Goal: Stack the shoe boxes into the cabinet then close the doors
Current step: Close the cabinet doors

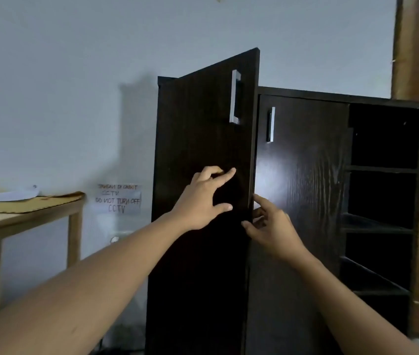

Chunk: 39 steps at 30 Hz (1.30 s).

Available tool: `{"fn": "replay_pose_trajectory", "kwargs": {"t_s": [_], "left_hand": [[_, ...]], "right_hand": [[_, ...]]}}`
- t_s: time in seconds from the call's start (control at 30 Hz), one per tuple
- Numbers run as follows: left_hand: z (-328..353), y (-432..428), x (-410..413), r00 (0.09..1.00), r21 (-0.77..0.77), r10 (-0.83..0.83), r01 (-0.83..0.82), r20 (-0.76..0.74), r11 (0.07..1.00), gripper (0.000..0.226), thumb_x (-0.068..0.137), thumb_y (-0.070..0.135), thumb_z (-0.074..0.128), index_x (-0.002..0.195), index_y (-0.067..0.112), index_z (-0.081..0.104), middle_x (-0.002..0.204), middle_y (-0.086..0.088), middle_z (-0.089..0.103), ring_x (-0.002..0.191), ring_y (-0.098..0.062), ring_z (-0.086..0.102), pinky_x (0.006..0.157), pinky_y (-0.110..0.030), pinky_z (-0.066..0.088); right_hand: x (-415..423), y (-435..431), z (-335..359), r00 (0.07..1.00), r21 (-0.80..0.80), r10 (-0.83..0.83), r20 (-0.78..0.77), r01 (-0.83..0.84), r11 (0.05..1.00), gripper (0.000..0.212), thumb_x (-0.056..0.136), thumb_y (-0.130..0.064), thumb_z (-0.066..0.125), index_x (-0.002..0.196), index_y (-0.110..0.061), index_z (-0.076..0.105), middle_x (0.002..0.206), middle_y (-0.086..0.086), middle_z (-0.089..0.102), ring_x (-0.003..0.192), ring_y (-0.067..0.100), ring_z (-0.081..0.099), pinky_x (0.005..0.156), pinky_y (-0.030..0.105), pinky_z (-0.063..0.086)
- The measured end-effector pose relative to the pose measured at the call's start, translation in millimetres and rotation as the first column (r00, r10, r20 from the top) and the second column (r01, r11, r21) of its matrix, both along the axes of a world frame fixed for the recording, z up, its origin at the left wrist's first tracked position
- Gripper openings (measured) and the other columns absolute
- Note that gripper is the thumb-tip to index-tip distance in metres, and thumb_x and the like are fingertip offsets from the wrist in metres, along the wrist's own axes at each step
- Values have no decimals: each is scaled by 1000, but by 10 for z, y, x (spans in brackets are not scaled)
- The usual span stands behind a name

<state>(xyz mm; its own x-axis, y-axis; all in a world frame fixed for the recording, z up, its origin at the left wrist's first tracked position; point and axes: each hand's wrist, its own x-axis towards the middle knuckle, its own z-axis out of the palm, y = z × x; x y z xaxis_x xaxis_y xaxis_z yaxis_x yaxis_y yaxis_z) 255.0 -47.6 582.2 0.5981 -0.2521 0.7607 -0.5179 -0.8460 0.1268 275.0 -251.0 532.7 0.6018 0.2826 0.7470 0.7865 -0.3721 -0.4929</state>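
Nearest the camera, 2 bare forearms are reaching up toward the cabinet (344, 98). The left hand (203, 201) is resting on the face of the left door (198, 124), its fingers spread and loosely bent, the forefinger stretched out. The right hand (272, 226) is pinching that door's free edge, thumb on the front, the other fingers curling round behind.

The left door is standing ajar, and the right door (303, 175) beside it is sitting flush. This looks like the closing step. The left hand should be pushing flat and evenly, and the right fingers should be slipping clear before the edge meets the frame, or they risk being nipped.

No shoe boxes are showing. They may be lying behind the doors, but that cannot be told. Farther right, the open shelves (382, 170) are showing only darkness.
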Motion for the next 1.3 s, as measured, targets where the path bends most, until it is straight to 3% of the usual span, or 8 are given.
{"fn": "replay_pose_trajectory", "kwargs": {"t_s": [0.17, 0.3, 0.5, 0.6, 0.8, 0.93, 1.03, 1.3], "left_hand": [[-224, -17, 604, 956, 299, 264, -291, 126, 909, 100, 84, 40, 74, 155, 42, 5, 162, 14, -8, 150, -20, 2, 121, -50, 19], [-427, 88, 982, 944, 373, 298, -329, 141, 868, 108, 80, 48, 74, 155, 42, -4, 162, 11, -23, 149, -16, -22, 122, -54, 4], [-638, 233, 1402, 915, 479, 370, -401, 163, 781, 122, 73, 57, 76, 154, 37, -13, 159, 4, -33, 144, -23, -36, 121, -56, -6], [-789, 330, 1594, 888, 544, 436, -442, 149, 713, 122, 74, 57, 75, 155, 34, -13, 158, 1, -35, 142, -26, -39, 120, -57, -11], [-970, 476, 1807, 877, 557, 444, -465, 184, 688, 125, 71, 59, 76, 154, 35, -13, 160, 1, -32, 144, -26, -36, 119, -54, -15], [-947, 444, 1784, 856, 573, 476, -497, 201, 652, 125, 72, 62, 73, 154, 33, -17, 159, -1, -33, 144, -29, -36, 120, -56, -8], [-939, 361, 1702, 856, 577, 481, -493, 188, 652, 121, 75, 61, 72, 155, 31, -13, 160, -2, -30, 145, -30, -33, 121, -54, -8], [-712, -27, 1186, 907, 358, 316, -208, -277, 910, 111, 76, 54, 76, 158, 31, 5, 166, 4, 3, 153, -20, 6, 120, -46, 24]], "right_hand": [[553, -139, -129, 990, 43, -142, 0, 142, 989, 78, 92, -12, 68, 150, -44, 28, 89, -11, 63, 75, -7, 63, 66, 6, 49], [948, -96, -196, 980, -59, -194, 55, 197, 979, 76, 98, -15, 58, 150, -54, 19, 107, -13, 57, 89, 1, 61, 85, 27, 56], [1392, -45, -297, 874, -325, -469, 123, 482, 813, 93, 89, -40, 69, 151, -53, 1, 158, -6, 10, 146, 19, 10, 116, 62, 24], [1661, 4, -418, 846, -417, -520, 117, 517, 748, 96, 84, -48, 72, 153, -48, 5, 162, -9, -14, 151, 24, -15, 114, 72, 9], [1979, 80, -711, 801, -426, -571, 180, 587, 689, 92, 90, -37, 68, 155, -44, 4, 159, -11, -32, 148, 27, -29, 115, 69, 16], [1980, 81, -715, 803, -418, -569, 178, 585, 695, 91, 91, -33, 68, 156, -43, 4, 159, -11, -32, 147, 27, -30, 116, 66, 15], [1908, 26, -635, 828, -453, -543, 143, 542, 708, 91, 91, -32, 68, 156, -43, 5, 159, -13, -33, 148, 25, -29, 114, 59, 31], [1347, -531, -477, 886, -599, -460, -50, 342, 724, 83, 86, -35, 71, 155, -31, 25, 165, -1, 7, 151, 26, 21, 115, 52, 34]]}}
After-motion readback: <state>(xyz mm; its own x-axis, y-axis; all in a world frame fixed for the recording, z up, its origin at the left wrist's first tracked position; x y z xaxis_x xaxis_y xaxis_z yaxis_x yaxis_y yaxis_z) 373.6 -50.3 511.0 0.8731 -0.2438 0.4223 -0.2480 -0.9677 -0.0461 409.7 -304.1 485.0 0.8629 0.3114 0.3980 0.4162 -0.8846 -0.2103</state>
